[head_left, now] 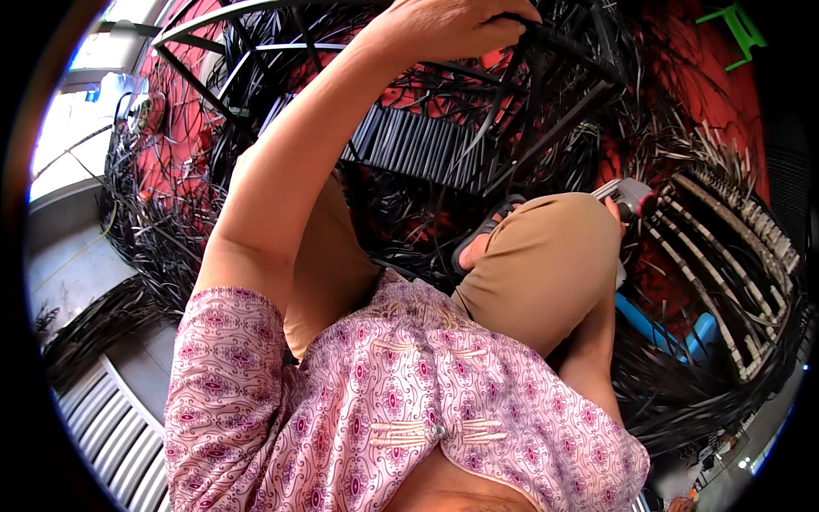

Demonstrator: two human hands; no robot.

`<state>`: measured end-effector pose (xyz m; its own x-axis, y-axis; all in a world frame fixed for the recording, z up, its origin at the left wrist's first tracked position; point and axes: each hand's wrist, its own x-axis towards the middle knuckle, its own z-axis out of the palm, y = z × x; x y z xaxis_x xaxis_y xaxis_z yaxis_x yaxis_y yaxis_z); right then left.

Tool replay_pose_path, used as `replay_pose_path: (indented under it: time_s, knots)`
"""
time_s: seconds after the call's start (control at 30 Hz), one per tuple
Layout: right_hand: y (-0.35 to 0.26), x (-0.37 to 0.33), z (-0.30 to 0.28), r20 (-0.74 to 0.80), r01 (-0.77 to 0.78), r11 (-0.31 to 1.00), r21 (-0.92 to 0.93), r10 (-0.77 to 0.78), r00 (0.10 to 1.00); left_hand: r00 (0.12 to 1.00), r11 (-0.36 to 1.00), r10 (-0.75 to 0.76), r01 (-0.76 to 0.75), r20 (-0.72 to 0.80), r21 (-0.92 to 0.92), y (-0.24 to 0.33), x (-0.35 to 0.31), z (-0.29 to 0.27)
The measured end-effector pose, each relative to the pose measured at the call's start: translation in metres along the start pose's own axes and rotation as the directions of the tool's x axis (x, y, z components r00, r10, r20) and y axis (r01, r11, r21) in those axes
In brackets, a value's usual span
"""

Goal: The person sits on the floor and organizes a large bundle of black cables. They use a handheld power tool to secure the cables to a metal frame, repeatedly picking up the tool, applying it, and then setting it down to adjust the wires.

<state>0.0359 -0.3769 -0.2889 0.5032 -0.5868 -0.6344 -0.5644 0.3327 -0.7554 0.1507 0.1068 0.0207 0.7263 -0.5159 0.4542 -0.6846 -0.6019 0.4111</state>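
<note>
My left arm reaches up across the view, and my left hand (456,27) is closed at the corner of a black frame (572,43) with dark flat strips around it. Its fingertips press together there; part of the grip is cut off by the top edge. Inside the frame sits a panel of dark woven strips (418,141). Beside my raised right knee, my right hand (615,215) is wrapped around a grey handheld tool (630,194) with a black and pink end. The knee hides most of that hand.
Loose black strips (162,213) lie heaped over the red floor (708,102). A round bundle with pale rods (717,264) is at right, near a blue curved object (653,324). A green stool (735,34) is far right; a grey slatted seat (115,435), lower left.
</note>
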Motion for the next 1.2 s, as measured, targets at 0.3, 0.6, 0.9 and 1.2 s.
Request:
replay_pose_path:
  time_s: [0.3, 0.6, 0.9, 1.2]
  knots:
    - [-0.174, -0.242, -0.009, 0.309, 0.916, 0.389, -0.1, -0.863, 0.4, 0.999, 1.0, -0.016, 0.016, -0.038, 0.001, -0.002, -0.013, -0.001]
    - [-0.205, -0.344, 0.057, 0.756, 0.794, -0.608, -0.025, -0.531, -0.383, 1.0, 1.0, -0.004, 0.003, -0.018, -0.026, 0.001, -0.015, -0.002]
    - [-0.192, -0.364, 0.099, 0.857, 0.757, -0.653, 0.04, -0.367, -0.361, 0.999, 0.999, -0.007, 0.009, -0.054, 0.053, 0.0, -0.019, 0.002]
    - [-0.187, -0.351, 0.1, 0.845, 0.754, -0.656, -0.028, -0.418, -0.332, 0.998, 0.998, -0.006, 0.01, -0.062, 0.062, 0.0, -0.018, 0.002]
